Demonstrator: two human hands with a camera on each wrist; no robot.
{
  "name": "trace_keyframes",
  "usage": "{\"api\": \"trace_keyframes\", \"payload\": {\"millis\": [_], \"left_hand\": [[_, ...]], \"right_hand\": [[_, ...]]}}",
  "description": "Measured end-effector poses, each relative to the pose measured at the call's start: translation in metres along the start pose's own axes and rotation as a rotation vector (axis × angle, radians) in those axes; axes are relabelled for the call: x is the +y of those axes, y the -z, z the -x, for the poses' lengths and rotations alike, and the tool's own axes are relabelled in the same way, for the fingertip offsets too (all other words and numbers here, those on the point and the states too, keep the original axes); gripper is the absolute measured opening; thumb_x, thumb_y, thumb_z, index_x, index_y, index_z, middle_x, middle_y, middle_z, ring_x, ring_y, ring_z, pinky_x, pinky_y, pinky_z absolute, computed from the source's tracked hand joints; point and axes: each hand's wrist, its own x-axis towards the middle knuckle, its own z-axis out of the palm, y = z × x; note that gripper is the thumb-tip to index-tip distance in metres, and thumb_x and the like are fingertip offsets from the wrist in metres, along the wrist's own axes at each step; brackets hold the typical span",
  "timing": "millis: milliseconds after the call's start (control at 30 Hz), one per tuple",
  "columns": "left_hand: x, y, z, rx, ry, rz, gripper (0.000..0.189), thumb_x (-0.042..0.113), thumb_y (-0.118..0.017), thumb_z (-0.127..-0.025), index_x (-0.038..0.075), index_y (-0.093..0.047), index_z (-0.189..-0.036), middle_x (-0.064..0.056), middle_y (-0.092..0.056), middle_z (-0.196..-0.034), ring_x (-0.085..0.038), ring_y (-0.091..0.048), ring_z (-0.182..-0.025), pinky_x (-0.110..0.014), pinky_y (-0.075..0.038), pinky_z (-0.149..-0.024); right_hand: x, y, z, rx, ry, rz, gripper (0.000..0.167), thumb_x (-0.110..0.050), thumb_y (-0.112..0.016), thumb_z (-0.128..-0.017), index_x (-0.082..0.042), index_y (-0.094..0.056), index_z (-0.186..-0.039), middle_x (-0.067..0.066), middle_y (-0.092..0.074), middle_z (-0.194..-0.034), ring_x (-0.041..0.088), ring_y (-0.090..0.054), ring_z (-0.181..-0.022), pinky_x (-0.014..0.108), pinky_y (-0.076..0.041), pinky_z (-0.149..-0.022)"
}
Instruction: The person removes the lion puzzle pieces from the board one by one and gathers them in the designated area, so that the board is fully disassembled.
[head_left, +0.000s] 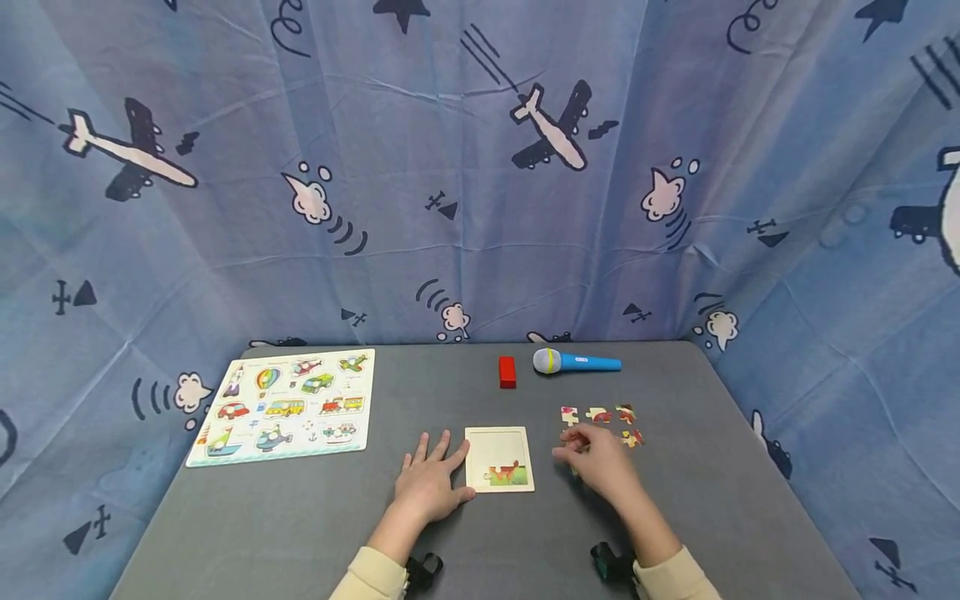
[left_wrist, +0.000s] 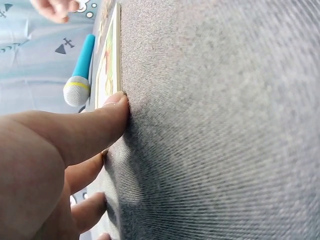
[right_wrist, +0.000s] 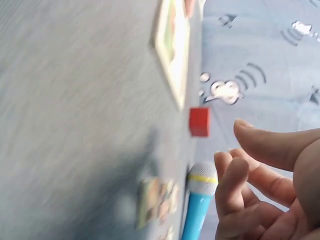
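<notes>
A small square wooden puzzle tray (head_left: 491, 446) lies flat, with joined picture pieces (head_left: 510, 475) in its lower right corner. Spread out on the table, my left hand (head_left: 429, 487) touches the tray's left side with thumb and index finger; in the left wrist view the thumb tip (left_wrist: 117, 106) presses at the tray's edge (left_wrist: 119, 47). My right hand (head_left: 600, 462) hovers over several loose jigsaw pieces (head_left: 598, 415) right of the tray and hides some of them. The right wrist view shows its thumb (right_wrist: 265, 145) apart from loosely bent fingers, with nothing between.
Behind the tray stands a red block (head_left: 507, 372), and a blue toy microphone (head_left: 588, 363) lies to its right. A large vehicle picture board (head_left: 288, 408) occupies the table's left back. A patterned curtain (head_left: 465, 208) hangs behind the grey table (head_left: 300, 533).
</notes>
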Motion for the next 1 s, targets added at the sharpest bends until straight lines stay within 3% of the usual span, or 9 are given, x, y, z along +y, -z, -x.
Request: {"api": "trace_keyframes", "payload": {"millis": [300,567,800,1000], "left_hand": [[-0.001,0.0,-0.001,-0.003,-0.002,0.001,0.075,0.048,-0.077,-0.085,0.026,-0.049,-0.152,-0.011,-0.034,-0.163,-0.043,-0.019,-0.154,-0.065,-0.024,-0.118],[0.001,0.001,-0.001,0.0,0.001,-0.008,0.075,0.048,-0.077,-0.085,0.024,-0.05,-0.151,-0.011,-0.036,-0.163,-0.043,-0.021,-0.153,-0.065,-0.025,-0.117],[-0.001,0.0,0.0,-0.004,0.002,-0.02,0.075,0.048,-0.076,-0.085,0.025,-0.05,-0.151,-0.011,-0.036,-0.163,-0.043,-0.021,-0.153,-0.065,-0.026,-0.117],[-0.002,0.001,0.0,-0.002,-0.01,-0.014,0.075,0.049,-0.076,-0.086,0.025,-0.05,-0.151,-0.011,-0.036,-0.163,-0.043,-0.02,-0.153,-0.065,-0.026,-0.117]], "right_hand": [[-0.03,-0.017,0.004,-0.016,0.069,-0.08,0.025,-0.021,-0.081,-0.086,-0.007,-0.073,-0.105,-0.004,-0.066,-0.08,0.011,-0.053,-0.065,0.025,-0.044,-0.057],[-0.041,-0.044,0.008,-0.066,0.089,-0.126,0.024,-0.017,-0.083,-0.084,-0.008,-0.073,-0.104,-0.006,-0.066,-0.077,0.011,-0.051,-0.06,0.024,-0.041,-0.052],[-0.042,-0.07,0.007,-0.133,0.141,-0.036,0.024,-0.018,-0.084,-0.082,-0.01,-0.074,-0.103,-0.006,-0.065,-0.078,0.009,-0.052,-0.066,0.027,-0.044,-0.062],[-0.042,-0.079,0.006,-0.161,0.168,0.053,0.02,-0.015,-0.085,-0.079,-0.013,-0.074,-0.095,-0.003,-0.059,-0.079,0.01,-0.049,-0.07,0.031,-0.042,-0.065]]}}
